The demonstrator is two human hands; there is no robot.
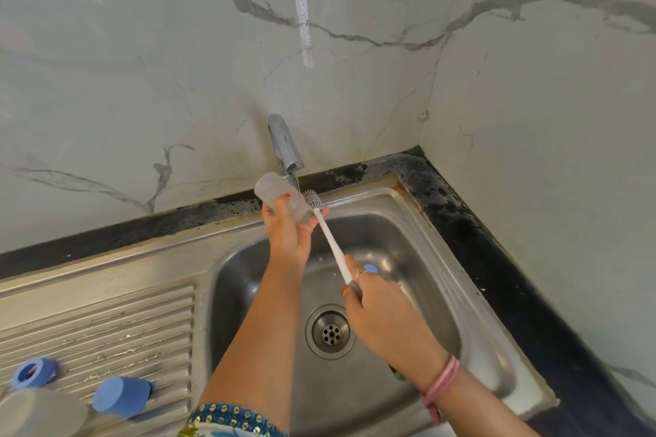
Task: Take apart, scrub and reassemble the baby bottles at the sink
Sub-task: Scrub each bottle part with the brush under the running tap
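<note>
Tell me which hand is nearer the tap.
Left. The left hand holds the bottle right under the tap; the right hand grips the brush handle lower down, over the sink.

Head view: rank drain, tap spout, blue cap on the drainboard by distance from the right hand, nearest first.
Measured from the right hand, which grips the bottle brush handle:
1. Drain: in the basin floor, just left of the hand.
2. Tap spout: up at the back wall, above the bottle that the left hand holds.
3. Blue cap: far left on the ribbed drainboard.
</note>
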